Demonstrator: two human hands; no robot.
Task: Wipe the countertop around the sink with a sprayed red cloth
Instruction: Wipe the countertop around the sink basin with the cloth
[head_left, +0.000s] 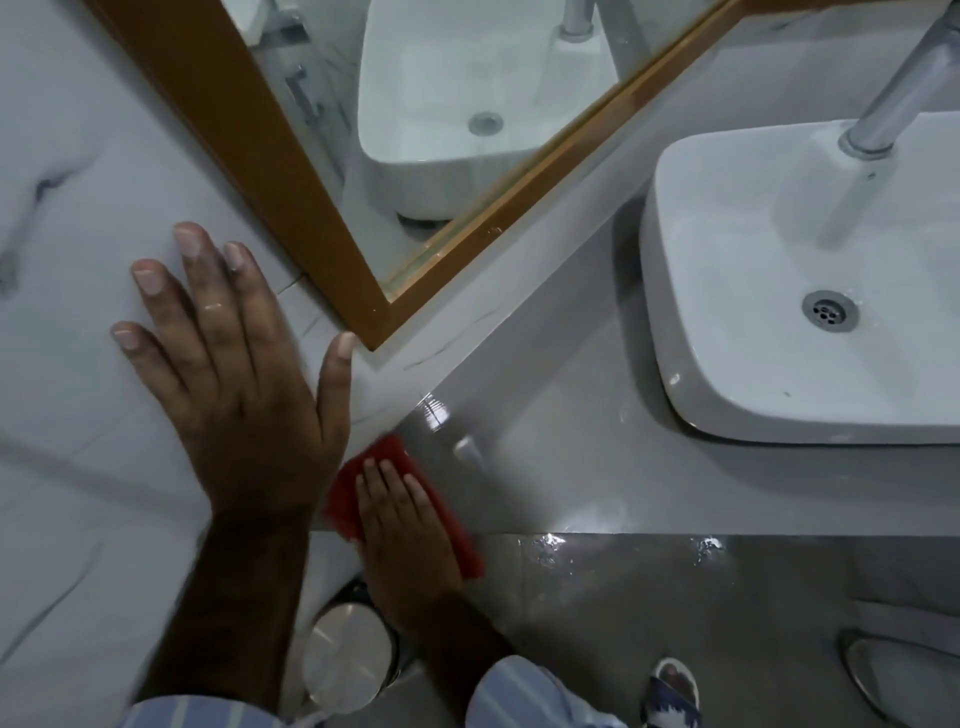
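My right hand (402, 525) lies flat on the red cloth (347, 499), pressing it onto the grey countertop (561, 467) at its far left end, next to the wall. The cloth shows around the fingers and reaches to the counter's front edge. My left hand (228, 374) is spread flat against the white marble wall tile (78, 260), fingers apart, holding nothing. The white vessel sink (737, 312) stands on the counter to the right, apart from the cloth.
A wood-framed mirror (322, 197) hangs above the counter's back. A chrome tap (898, 104) rises behind the sink. A steel bin lid (348, 660) sits on the floor below the counter's left end. My sandalled foot (670, 691) stands on wet grey floor tiles.
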